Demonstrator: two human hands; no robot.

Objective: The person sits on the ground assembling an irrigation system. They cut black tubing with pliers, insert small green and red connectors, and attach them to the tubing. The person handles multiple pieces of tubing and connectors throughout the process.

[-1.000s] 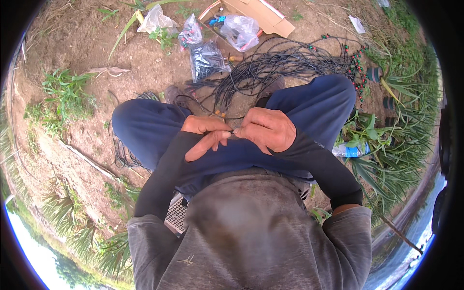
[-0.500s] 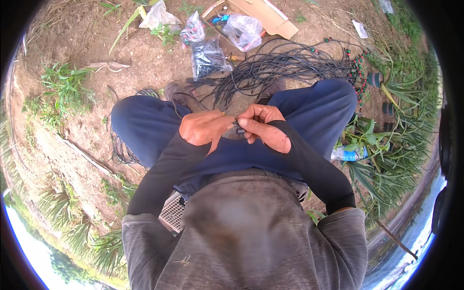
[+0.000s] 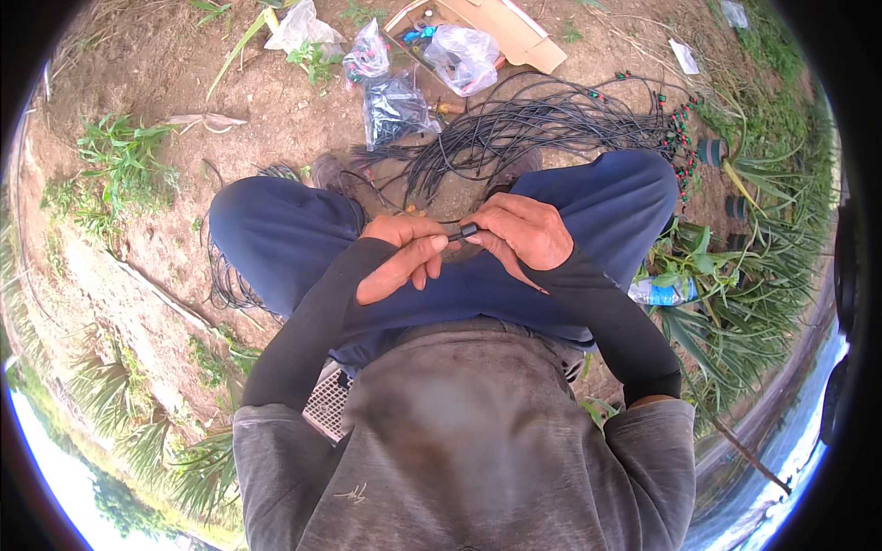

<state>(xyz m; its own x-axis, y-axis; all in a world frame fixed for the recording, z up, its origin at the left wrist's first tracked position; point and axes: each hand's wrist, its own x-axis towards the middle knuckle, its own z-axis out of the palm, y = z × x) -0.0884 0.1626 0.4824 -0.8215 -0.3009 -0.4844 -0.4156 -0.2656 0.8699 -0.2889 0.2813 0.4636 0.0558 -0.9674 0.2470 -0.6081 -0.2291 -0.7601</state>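
Observation:
Over my lap, my left hand (image 3: 401, 257) is closed, its thumb and fingers pinching thin black tubing. A small black cylindrical fitting (image 3: 469, 230) sits at the fingertips of my right hand (image 3: 525, 231), which grips it between thumb and fingers. The two hands almost meet, with the fitting and tubing between them. How far the tubing reaches into the fitting is hidden by my fingers. Beyond my knees lies a large bundle of black tubing (image 3: 542, 119), with many small red and green pieces (image 3: 678, 129) at its right end.
Ahead on the soil are a clear bag of dark parts (image 3: 395, 110), a smaller bag of coloured parts (image 3: 367, 57), and an open cardboard box (image 3: 514, 37) with a clear plastic bag (image 3: 462, 57). Spiky plants and a bottle with a blue label (image 3: 663, 292) are at right.
My left hand has turned so its thumb shows on top. My right hand has shifted slightly right and rolled over, bringing the black fitting into plainer view between my hands.

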